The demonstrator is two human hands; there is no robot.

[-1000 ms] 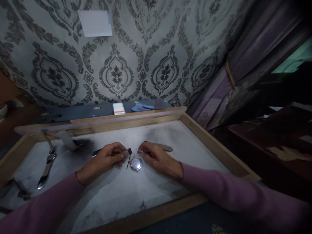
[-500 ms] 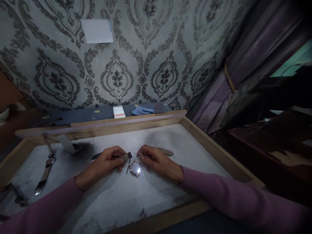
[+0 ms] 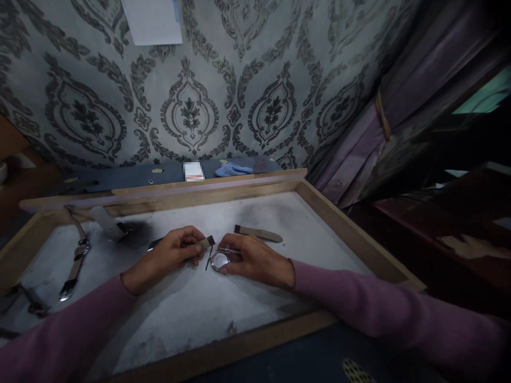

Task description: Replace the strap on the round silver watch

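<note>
Pinched in my left hand [image 3: 178,249] is a watch strap piece [image 3: 206,243], its dark end pointing right. My right hand [image 3: 253,258] has its thumb and fingers around a round silver watch case [image 3: 220,260], which lies low over the white tray floor. A thin metal pin [image 3: 230,250] shows at the right fingers. Between the hands lies a slim dark tool [image 3: 208,258], close to the case's left edge. Behind my right hand rests another strap piece [image 3: 259,233], brown-grey with a dark end. Part of a dark flat thing [image 3: 155,243] shows behind my left hand.
A raised wooden rim [image 3: 339,223] surrounds the tray. At its left lie a watch with strap [image 3: 77,260], a pale strap [image 3: 106,223] and a dark strap [image 3: 34,303]. Beyond the back rim are a small white box [image 3: 194,172] and a blue cloth [image 3: 233,168].
My right hand has moved left and down onto the watch case and taken hold of it. The strap piece behind it now shows more fully. The view has tilted downward.
</note>
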